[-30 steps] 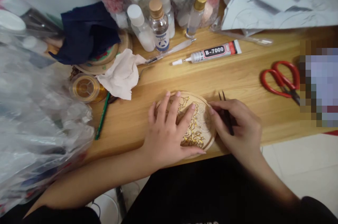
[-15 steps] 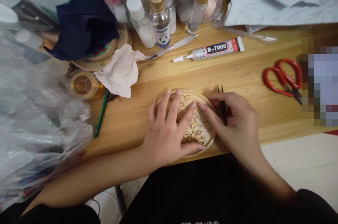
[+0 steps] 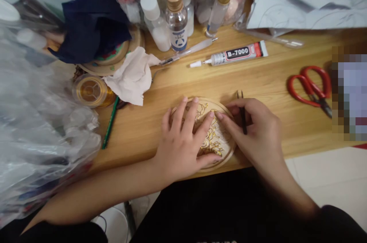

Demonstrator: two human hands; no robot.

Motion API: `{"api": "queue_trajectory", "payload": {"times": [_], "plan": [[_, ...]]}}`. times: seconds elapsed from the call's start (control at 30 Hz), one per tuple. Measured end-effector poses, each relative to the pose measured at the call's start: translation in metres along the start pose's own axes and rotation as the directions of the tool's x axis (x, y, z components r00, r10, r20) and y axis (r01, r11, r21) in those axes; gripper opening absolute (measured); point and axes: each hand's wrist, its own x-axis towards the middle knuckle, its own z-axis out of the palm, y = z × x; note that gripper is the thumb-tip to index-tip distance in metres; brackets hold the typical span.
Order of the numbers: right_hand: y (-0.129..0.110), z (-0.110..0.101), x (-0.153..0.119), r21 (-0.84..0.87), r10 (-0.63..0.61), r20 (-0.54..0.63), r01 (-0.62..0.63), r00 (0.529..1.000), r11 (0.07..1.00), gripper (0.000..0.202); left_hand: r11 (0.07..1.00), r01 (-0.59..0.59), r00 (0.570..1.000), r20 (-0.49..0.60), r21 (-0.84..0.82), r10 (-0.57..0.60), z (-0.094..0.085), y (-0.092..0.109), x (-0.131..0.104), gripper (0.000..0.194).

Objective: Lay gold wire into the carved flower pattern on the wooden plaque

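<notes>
Steadying the disc (image 3: 230,145), gold lines (image 3: 212,136) laid, outlines (image 3: 224,133) apparently unfinished, my left grip (image 3: 181,141) lay unclenched; my right grip (image 3: 256,130) clasped tweezers (image 3: 243,118).

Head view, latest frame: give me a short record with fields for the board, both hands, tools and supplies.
round board: wooden, gold-coloured lines, partly covered
left hand: spread over the board
right hand: holds dark tweezers, thumb over the board
tools: red-handled scissors at right, green pencil at left
supplies: glue tube marked B-7000, beyond the board; gold-coloured spool at left
</notes>
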Motion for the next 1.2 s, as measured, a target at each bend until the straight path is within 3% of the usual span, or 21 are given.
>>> {"api": "queue_trajectory", "payload": {"times": [0.23, 0.3, 0.37, 0.43, 0.53, 0.63, 0.87, 1.2], "plan": [[0.002, -0.012, -0.006, 0.12, -0.111, -0.18, 0.134, 0.977, 0.984, 0.013, 1.0, 0.006, 1.0, -0.008, -0.02, -0.006, 0.0, 0.0, 0.0, 0.089], [0.003, -0.021, -0.007, 0.23, -0.11, -0.12, 0.136, 0.987, 0.964, 0.024, 1.0, 0.004, 1.0, -0.009, -0.029, -0.004, 0.0, -0.001, 0.001, 0.089], [0.004, -0.03, -0.004, 0.351, -0.104, 0.035, 0.085, 0.994, 0.933, 0.034, 0.999, 0.004, 1.0, -0.006, -0.037, -0.004, 0.001, -0.001, 0.0, 0.089], [0.005, -0.037, 0.003, 0.404, -0.141, 0.156, 0.067, 0.978, 0.912, 0.031, 0.999, 0.003, 1.0, -0.01, -0.044, -0.004, 0.001, -0.001, 0.0, 0.088], [0.008, -0.042, 0.021, 0.384, -0.251, 0.198, 0.161, 0.948, 0.909, 0.021, 0.999, 0.001, 1.0, -0.013, -0.05, -0.001, 0.002, -0.001, -0.001, 0.087], [0.012, -0.04, 0.039, 0.399, -0.387, 0.26, 0.266, 0.885, 0.877, 0.02, 0.998, 0.01, 1.0, -0.012, -0.056, -0.011, 0.002, -0.001, -0.001, 0.086], [0.016, -0.031, 0.053, 0.438, -0.492, 0.282, 0.346, 0.824, 0.83, 0.021, 0.998, 0.003, 0.999, -0.047, -0.06, -0.006, 0.002, -0.001, 0.0, 0.078], [0.015, -0.027, 0.055, 0.416, -0.469, 0.316, 0.324, 0.825, 0.85, 0.022, 0.999, 0.004, 0.999, -0.04, -0.053, -0.006, 0.004, -0.001, 0.0, 0.08]]}}
